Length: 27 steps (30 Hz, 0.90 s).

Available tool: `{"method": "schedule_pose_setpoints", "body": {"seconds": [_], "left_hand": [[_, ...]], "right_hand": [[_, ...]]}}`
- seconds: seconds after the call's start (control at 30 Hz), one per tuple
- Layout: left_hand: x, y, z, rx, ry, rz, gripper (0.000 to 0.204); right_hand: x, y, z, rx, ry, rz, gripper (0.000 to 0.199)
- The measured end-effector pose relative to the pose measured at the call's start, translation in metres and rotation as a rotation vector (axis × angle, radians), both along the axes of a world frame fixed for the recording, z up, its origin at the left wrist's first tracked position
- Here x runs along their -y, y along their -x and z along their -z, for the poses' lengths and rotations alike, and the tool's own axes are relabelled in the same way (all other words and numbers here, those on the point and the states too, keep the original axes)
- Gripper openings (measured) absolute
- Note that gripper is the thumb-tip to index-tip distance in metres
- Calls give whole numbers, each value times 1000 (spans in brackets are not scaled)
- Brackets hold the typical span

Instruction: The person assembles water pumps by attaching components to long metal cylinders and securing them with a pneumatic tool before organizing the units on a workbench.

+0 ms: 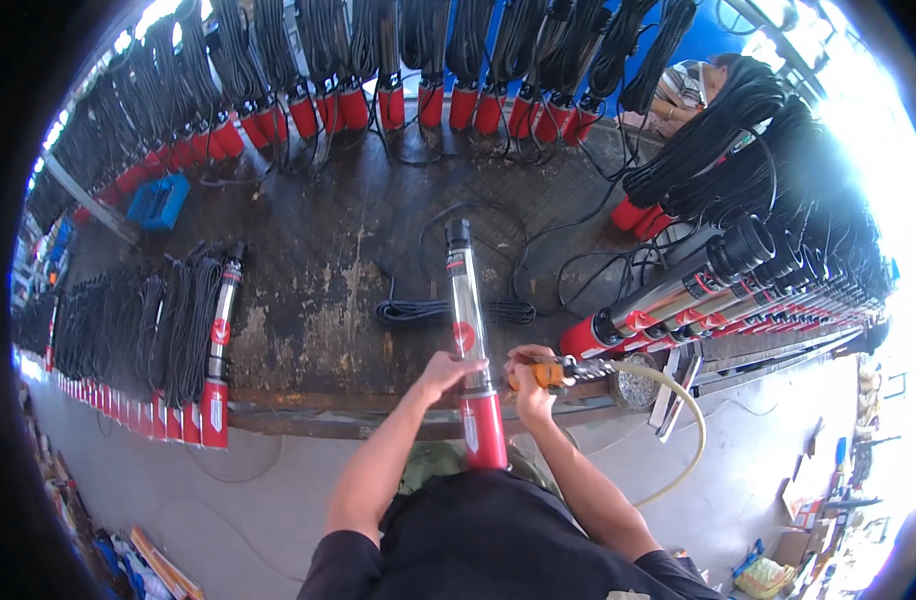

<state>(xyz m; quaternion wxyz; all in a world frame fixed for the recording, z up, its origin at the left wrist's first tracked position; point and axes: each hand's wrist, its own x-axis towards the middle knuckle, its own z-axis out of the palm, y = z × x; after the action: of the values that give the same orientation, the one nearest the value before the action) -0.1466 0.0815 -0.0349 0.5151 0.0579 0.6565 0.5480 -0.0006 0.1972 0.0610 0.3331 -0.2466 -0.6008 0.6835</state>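
The silver-and-red metal cylinder at the table's near edge looks partway done: the left hand grips it, the right hand grasps an orange handheld tool, and the bundled black cable isn't yet alongside, unlike on far red-based cylinders.

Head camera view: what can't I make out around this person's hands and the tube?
All in the head view:
Front of the orange tool: covered by the right hand, so contact with the tube is unclear.
Tube's underside, below the left hand: turned away.
Tube's printing: too small.
Row of tubes at right: far end lost in glare.
Other person: partly behind black cable bundles.
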Motion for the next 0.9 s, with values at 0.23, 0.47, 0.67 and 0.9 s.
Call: {"method": "schedule_pose_setpoints", "body": {"seconds": [0.23,0.47,0.67,0.9], "left_hand": [[-4,-66,-98,-659,622,145,59],[70,-74,-43,-249,47,-285,29],[59,-29,-86,129,-228,-546,16],[30,3,-120,757,-557,-564,22]], "right_hand": [[-38,-29,47,-54,-120,180,21],[-29,-10,54,118,-481,46,17],[-14,25,40,-10,-142,-55,19],[40,82,-89,-288,19,4,35]]}}
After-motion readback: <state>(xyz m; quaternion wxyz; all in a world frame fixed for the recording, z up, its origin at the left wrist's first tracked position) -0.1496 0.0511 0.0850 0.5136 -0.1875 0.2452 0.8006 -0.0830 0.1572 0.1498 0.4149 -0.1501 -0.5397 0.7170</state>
